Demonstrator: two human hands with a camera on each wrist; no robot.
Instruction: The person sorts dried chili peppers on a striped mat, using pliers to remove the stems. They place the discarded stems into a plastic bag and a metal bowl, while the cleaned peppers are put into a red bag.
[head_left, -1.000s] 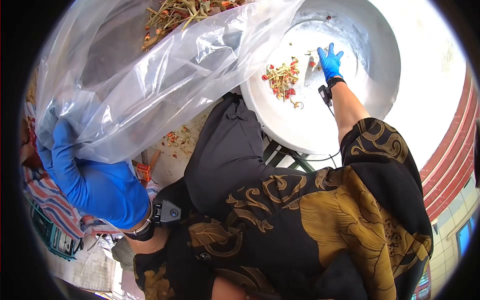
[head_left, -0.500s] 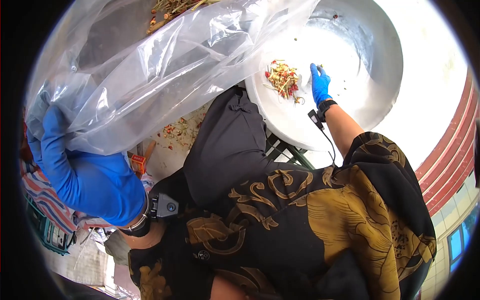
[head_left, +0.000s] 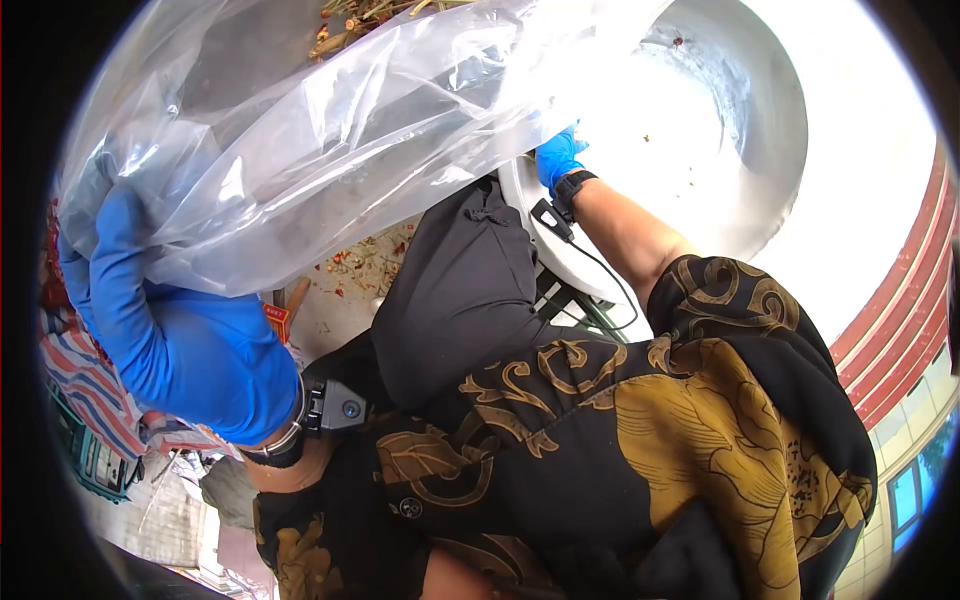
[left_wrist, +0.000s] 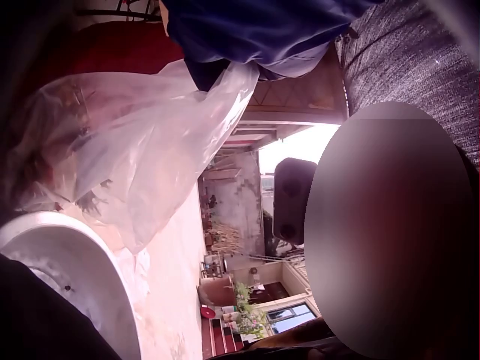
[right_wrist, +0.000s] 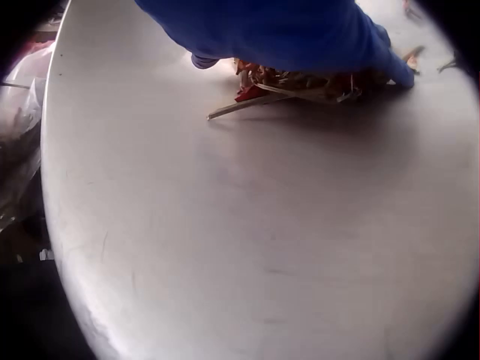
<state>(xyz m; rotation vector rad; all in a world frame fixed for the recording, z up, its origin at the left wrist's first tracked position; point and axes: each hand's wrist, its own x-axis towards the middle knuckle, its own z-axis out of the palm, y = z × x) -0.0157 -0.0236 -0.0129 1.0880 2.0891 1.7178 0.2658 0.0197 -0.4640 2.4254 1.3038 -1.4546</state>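
Note:
My gloved left hand (head_left: 185, 350) grips the gathered edge of a large clear plastic bag (head_left: 310, 160) and holds it up; its fingertips are partly behind the film. In the head view the bag stretches to the basin and overlaps its left side. Inside the wide metal basin (head_left: 775, 110), my right hand (head_left: 558, 158), in a blue glove, is low by the near left wall. The right wrist view shows that hand (right_wrist: 270, 30) cupped over a small pile of dried chili stems (right_wrist: 307, 84) with red bits, thumb and fingers curled down around it.
Dried stalks (head_left: 365, 20) lie at the top, beyond the bag's edge. Fallen scraps (head_left: 370, 265) are scattered on the ground beside my knee, near a small orange box (head_left: 277, 318). A striped woven sack (head_left: 90, 375) lies at the left. A few bits (head_left: 646, 139) remain in the basin.
My right hand has swept left and nearer across the basin, from the loose bits to the pile, which the bag and hand now hide in the head view. The left hand keeps holding the bag.

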